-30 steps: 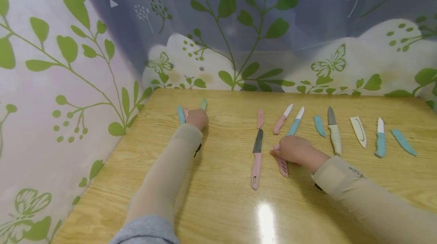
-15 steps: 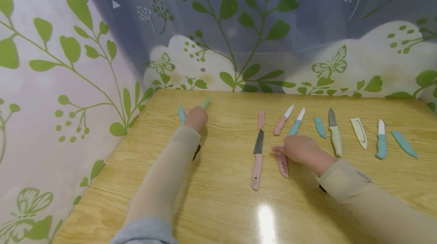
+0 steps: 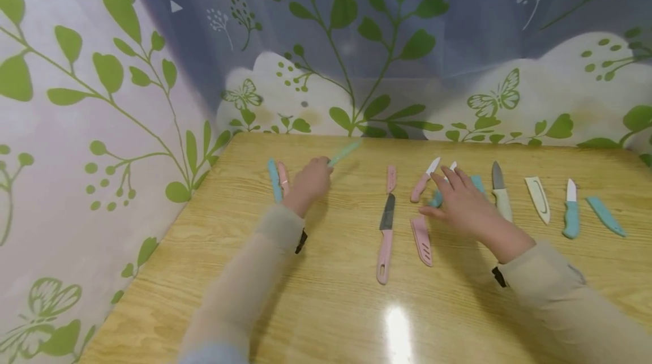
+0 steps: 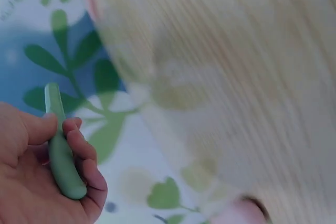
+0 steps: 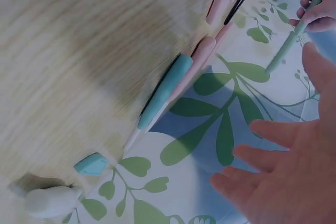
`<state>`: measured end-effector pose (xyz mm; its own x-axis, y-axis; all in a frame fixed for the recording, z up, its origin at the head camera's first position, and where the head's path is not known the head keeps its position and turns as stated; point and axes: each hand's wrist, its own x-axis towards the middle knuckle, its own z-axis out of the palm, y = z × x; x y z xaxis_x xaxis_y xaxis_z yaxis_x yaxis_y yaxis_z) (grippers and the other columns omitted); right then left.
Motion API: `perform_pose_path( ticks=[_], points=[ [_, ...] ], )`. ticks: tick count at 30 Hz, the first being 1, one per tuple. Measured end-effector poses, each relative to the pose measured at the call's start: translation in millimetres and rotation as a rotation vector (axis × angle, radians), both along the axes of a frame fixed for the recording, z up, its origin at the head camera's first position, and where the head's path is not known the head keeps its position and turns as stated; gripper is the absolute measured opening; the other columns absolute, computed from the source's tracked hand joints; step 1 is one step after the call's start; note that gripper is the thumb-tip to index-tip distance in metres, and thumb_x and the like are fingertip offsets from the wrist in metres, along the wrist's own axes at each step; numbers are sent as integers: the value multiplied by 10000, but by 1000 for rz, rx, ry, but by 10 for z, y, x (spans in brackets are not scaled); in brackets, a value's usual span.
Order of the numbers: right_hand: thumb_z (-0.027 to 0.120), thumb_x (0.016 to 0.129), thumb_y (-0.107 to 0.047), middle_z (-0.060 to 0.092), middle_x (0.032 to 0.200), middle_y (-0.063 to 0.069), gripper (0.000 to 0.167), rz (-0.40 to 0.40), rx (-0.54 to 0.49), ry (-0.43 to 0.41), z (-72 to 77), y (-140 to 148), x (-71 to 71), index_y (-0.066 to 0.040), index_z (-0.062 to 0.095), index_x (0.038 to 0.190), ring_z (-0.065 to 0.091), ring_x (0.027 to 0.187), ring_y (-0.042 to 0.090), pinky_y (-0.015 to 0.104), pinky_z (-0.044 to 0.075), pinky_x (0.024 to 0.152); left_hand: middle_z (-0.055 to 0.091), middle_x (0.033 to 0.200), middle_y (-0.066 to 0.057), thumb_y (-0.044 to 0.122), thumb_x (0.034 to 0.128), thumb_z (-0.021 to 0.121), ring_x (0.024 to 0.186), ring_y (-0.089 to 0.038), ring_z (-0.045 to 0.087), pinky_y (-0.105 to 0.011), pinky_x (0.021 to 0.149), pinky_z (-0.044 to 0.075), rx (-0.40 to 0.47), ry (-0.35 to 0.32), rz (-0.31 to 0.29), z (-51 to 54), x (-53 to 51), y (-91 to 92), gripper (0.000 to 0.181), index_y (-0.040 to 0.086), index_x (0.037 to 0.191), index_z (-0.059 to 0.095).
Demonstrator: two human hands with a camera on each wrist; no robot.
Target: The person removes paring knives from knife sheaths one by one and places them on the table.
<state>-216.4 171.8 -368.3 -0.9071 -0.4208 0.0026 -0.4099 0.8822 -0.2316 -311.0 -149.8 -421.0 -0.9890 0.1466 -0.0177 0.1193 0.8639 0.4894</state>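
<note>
My left hand (image 3: 311, 183) grips a green knife (image 3: 346, 151) by its handle, raised off the table at the back left. Its far part is pale green all along, apparently a sheath over the blade. In the left wrist view, thumb and curled fingers wrap the green handle (image 4: 64, 169). My right hand (image 3: 466, 200) hovers with spread fingers and holds nothing. Beneath it lies a blue-handled knife (image 3: 435, 201), partly hidden. A small pink knife (image 3: 420, 187) is just left of those fingertips. Nearer to me lie a slotted pink sheath (image 3: 421, 242) and a pink-handled knife (image 3: 384, 251) with a dark blade.
A blue knife (image 3: 274, 180) and a pink one (image 3: 283, 174) lie far left. A small pink sheath (image 3: 391, 178) sits mid-table. Rightward are a blue sheath (image 3: 477, 183), cream knife (image 3: 501, 200), cream sheath (image 3: 537, 200), blue knife (image 3: 571, 217) and another blue sheath (image 3: 605, 215).
My left hand has lifted the green knife and carried it rightward, uncovering the pink knife at left. The right hand has let go of the slotted pink sheath, risen rightward and spread its fingers.
</note>
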Motion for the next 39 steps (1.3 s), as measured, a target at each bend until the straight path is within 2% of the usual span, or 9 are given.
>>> perform_pose_path(
  ticks=[1, 2, 5, 8, 13, 23, 30, 35, 39],
  points=[
    [597, 944, -439, 159, 1525, 361, 813, 7, -16, 2, -10, 12, 5, 83, 262, 1469, 132, 1389, 562, 657, 206, 1097, 568, 1280, -151, 253, 1070, 346, 1020, -243, 593, -360, 814, 515, -110, 3, 15, 253, 180, 153, 407, 21, 1388, 452],
    [606, 939, -437, 120, 1537, 357, 834, 11, -34, 0, -20, 22, 10, 78, 235, 1480, 108, 1392, 568, 668, 199, 1091, 588, 1229, -168, 228, 1062, 381, 967, -260, 600, -376, 778, 522, -123, 23, 8, 370, 306, 246, 383, 7, 1359, 478],
    [623, 928, -432, 48, 1553, 348, 883, 16, -64, -4, -49, 39, 27, 60, 171, 1506, 59, 1402, 567, 685, 175, 1085, 614, 1167, -168, 227, 1047, 419, 936, -268, 623, -396, 758, 544, -171, 77, -18, 530, 542, 423, 371, 11, 1335, 511],
    [635, 920, -429, 18, 1560, 338, 912, 30, -71, 9, -80, 45, 41, 47, 138, 1519, 32, 1413, 555, 682, 154, 1094, 623, 1141, -155, 226, 1042, 435, 957, -271, 631, -411, 783, 542, -211, 122, -62, 487, 607, 513, 363, 15, 1322, 529],
    [644, 909, -445, -41, 1576, 306, 953, 19, -87, 4, -92, 41, 76, 16, 93, 1536, -1, 1435, 516, 681, 128, 1101, 623, 1182, -112, 264, 1043, 441, 1054, -248, 618, -426, 883, 512, -249, 85, -142, 430, 692, 640, 378, 59, 1346, 536],
    [669, 895, -425, -24, 1588, 278, 957, 61, -114, 55, -58, 65, 123, -10, 100, 1543, 23, 1442, 502, 691, 155, 1088, 684, 1062, -26, 377, 1004, 497, 922, -154, 636, -310, 767, 518, -280, 174, -294, 540, 911, 916, 361, 136, 1224, 651],
    [725, 862, -364, 64, 1579, 289, 930, 147, -92, 182, -58, 69, 127, -6, 184, 1528, 131, 1423, 511, 666, 204, 1092, 683, 1029, -14, 384, 996, 505, 888, -141, 639, -340, 823, 510, -248, 204, -349, 555, 953, 1023, 362, 135, 1210, 656],
    [724, 857, -349, 193, 1556, 277, 870, 249, -56, 259, -91, 45, 153, -27, 250, 1512, 244, 1399, 481, 670, 272, 1061, 684, 1056, -25, 353, 999, 522, 892, -135, 634, -320, 821, 504, -201, 176, -389, 525, 968, 1065, 346, 124, 1221, 656],
    [709, 866, -355, 276, 1543, 235, 826, 244, -7, 275, -76, 40, 220, -66, 280, 1510, 284, 1397, 456, 681, 232, 1075, 672, 1068, -21, 343, 1003, 519, 866, -118, 607, -304, 798, 489, -169, 143, -403, 508, 971, 1093, 348, 127, 1247, 641]
  ],
)
